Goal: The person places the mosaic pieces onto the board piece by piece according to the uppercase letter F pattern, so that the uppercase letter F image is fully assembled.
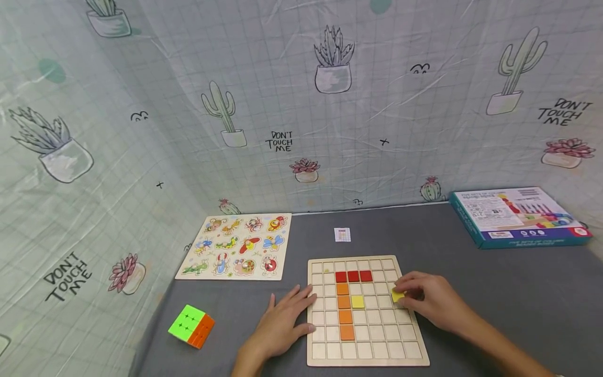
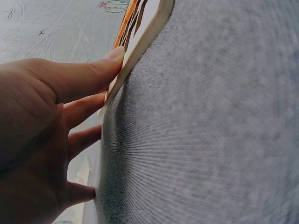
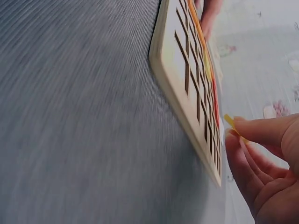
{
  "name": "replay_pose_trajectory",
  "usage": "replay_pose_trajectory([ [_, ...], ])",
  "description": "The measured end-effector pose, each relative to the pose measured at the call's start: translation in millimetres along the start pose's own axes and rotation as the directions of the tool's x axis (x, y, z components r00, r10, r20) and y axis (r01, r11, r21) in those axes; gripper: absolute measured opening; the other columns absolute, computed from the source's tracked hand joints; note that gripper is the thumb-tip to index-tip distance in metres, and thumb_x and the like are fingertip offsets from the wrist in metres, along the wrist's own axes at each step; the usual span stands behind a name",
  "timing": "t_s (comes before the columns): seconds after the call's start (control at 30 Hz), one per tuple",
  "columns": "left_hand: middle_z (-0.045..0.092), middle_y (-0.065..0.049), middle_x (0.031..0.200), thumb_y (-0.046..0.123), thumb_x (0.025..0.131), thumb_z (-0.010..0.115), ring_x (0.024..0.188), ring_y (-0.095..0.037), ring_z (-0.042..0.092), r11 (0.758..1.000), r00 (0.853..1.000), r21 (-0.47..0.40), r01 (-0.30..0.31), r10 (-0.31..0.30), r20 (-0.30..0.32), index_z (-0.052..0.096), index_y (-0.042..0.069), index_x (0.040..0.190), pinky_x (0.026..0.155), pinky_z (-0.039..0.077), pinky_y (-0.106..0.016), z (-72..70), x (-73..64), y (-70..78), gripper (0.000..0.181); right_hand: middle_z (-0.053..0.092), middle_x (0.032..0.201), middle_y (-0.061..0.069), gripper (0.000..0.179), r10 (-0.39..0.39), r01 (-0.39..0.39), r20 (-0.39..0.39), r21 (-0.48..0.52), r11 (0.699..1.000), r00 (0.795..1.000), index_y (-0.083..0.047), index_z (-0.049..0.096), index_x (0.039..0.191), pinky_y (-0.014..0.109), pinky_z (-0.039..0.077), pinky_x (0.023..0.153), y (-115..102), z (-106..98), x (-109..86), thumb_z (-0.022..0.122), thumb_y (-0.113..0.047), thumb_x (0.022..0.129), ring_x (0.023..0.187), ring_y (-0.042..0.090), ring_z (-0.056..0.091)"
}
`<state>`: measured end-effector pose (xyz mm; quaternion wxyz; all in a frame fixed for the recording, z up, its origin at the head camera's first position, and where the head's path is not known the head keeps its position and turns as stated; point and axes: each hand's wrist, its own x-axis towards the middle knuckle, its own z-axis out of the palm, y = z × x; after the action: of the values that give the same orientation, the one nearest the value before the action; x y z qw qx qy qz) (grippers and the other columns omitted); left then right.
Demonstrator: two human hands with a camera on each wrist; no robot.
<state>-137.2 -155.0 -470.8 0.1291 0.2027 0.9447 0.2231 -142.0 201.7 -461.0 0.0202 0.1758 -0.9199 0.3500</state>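
Observation:
A wooden grid board (image 1: 377, 332) lies flat before me, its square cells framed by raised lines. Three red tiles (image 1: 354, 276) form a row near its top, and a column of orange tiles (image 1: 346, 317) runs down from the leftmost red one. One yellow tile (image 1: 358, 301) sits beside that column. Over the board's right edge, my right hand (image 1: 431, 298) pinches another yellow tile (image 3: 229, 121) between thumb and fingers. My left hand (image 1: 282, 322) rests at the left edge with fingers spread, thumb and fingertips touching the board's rim (image 2: 135, 58).
A green and orange puzzle cube (image 1: 191, 325) stands at the left. Behind it lies an insect picture board (image 1: 235, 246). A small printed card (image 1: 342, 234) is beyond the grid board, and a flat box (image 1: 520, 217) lies at the back right. Patterned cloth (image 1: 306, 115) hangs behind the table.

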Motion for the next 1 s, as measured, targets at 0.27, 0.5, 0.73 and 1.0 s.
replay_pose_trajectory([
  [0.27, 0.042, 0.006, 0.164, 0.038, 0.09, 0.075, 0.155, -0.032, 0.035, 1.0, 1.0, 0.001, -0.011, 0.011, -0.006, 0.054, 0.027, 0.149, 0.115, 0.016, -0.082, -0.1, -0.6, -0.4, 0.063, 0.078, 0.092, -0.002, 0.015, -0.022, 0.021, 0.017, 0.083, 0.996, 1.0, -0.013, 0.082, 0.092, 0.017, 0.055, 0.064, -13, 23, 13.9, 0.087, -0.016, 0.079, 0.072, -0.008, 0.062],
  [0.5, 0.042, 0.006, 0.164, 0.038, 0.091, 0.075, 0.155, -0.032, 0.035, 1.0, 1.0, 0.004, -0.009, 0.009, -0.007, 0.054, 0.027, 0.149, 0.115, 0.016, -0.082, 0.6, -0.8, -1.7, 0.063, 0.081, 0.091, -0.001, 0.014, -0.041, 0.041, -0.002, 0.071, 0.997, 0.999, -0.013, 0.083, 0.089, 0.016, 0.053, 0.062, -18, 37, 22.9, 0.088, -0.016, 0.077, 0.072, -0.008, 0.062],
  [0.73, 0.042, 0.005, 0.164, 0.038, 0.09, 0.075, 0.155, -0.033, 0.036, 1.0, 1.0, 0.007, -0.012, 0.012, -0.007, 0.055, 0.026, 0.149, 0.114, 0.016, -0.082, 0.5, -0.4, -1.3, 0.063, 0.081, 0.09, 0.0, 0.014, -0.067, 0.067, 0.006, 0.026, 0.997, 0.998, -0.011, 0.083, 0.09, 0.016, 0.051, 0.06, -24, 40, 22.9, 0.087, -0.013, 0.077, 0.072, -0.007, 0.062],
  [1.0, 0.041, 0.007, 0.164, 0.039, 0.09, 0.075, 0.155, -0.032, 0.035, 1.0, 1.0, 0.005, -0.012, 0.012, 0.001, 0.054, 0.028, 0.149, 0.114, 0.016, -0.083, -0.1, -0.4, -1.1, 0.064, 0.08, 0.088, -0.003, 0.015, -0.09, 0.089, 0.0, -0.086, 0.992, 0.996, -0.012, 0.083, 0.09, 0.018, 0.056, 0.067, -29, 40, 22.1, 0.087, -0.012, 0.076, 0.08, 0.007, 0.073],
])
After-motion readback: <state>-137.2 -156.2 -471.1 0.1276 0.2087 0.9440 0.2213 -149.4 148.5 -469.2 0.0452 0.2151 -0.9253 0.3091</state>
